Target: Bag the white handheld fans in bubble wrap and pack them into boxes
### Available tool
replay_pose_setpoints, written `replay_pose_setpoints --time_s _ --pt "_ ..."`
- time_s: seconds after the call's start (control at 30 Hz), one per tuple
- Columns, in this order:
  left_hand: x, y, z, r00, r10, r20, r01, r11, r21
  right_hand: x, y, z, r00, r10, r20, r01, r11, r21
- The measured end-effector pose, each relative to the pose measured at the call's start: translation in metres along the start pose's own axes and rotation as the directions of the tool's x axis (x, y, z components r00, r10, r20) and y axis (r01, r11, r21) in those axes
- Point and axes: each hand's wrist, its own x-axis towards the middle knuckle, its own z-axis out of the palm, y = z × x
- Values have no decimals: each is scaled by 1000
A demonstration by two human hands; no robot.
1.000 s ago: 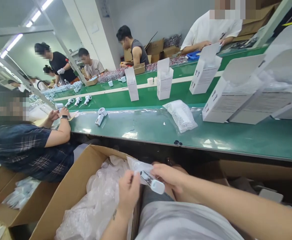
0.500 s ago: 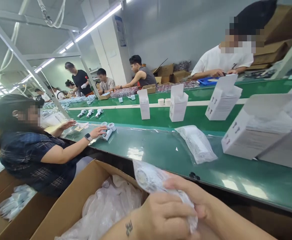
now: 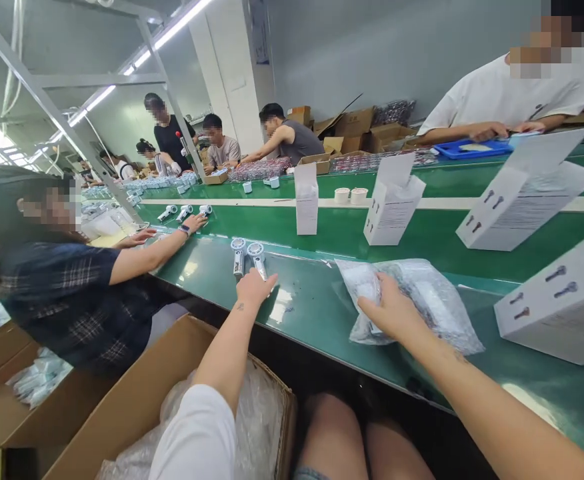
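On the near green bench, my left hand closes round the lower handle of a small handheld fan with a round head. A second handheld fan lies just left of it. My right hand grips a bubble-wrap bag with a pale item inside, laid down on the bench. Touching that bag on its right is another wrapped bag. Parts of both bags are hidden by my right hand and forearm.
Open white boxes stand to the right and along the green belt. A cardboard carton of clear bags sits below my left arm. A co-worker at left reaches toward more fans. Other people work across the belt.
My right hand has set the wrapped bag beside the other one. My left hand has let go of it and reached forward to a fan. The co-worker's hand has moved back from the fans.
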Motion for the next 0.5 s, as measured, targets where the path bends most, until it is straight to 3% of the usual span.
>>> replay_pose_setpoints --time_s 0.1,0.17,0.23,0.3,0.4,0.43,0.5 --pt "-17 12 5 998 -65 -9 65 998 -25 -21 -14 1 948 -247 -200 244 969 -38" --pt "-50 10 6 995 -75 -62 68 993 -101 -39 -31 8 953 -226 -201 272 932 240" --pt "-100 5 11 991 -27 -129 -3 974 -226 -59 -54 24 991 -116 66 50 781 623" --pt "-157 -2 18 991 46 -123 -87 928 -363 -80 -74 45 927 -92 364 -246 584 773" --pt "-225 -34 32 977 211 -40 -190 758 -624 -110 -86 71 825 -78 560 -452 505 735" --pt "-238 -52 38 970 243 1 -168 674 -719 -118 -84 76 798 -68 599 -489 508 710" --pt "-244 -100 49 988 146 59 -27 530 -847 -132 -72 82 726 -69 684 -559 520 646"
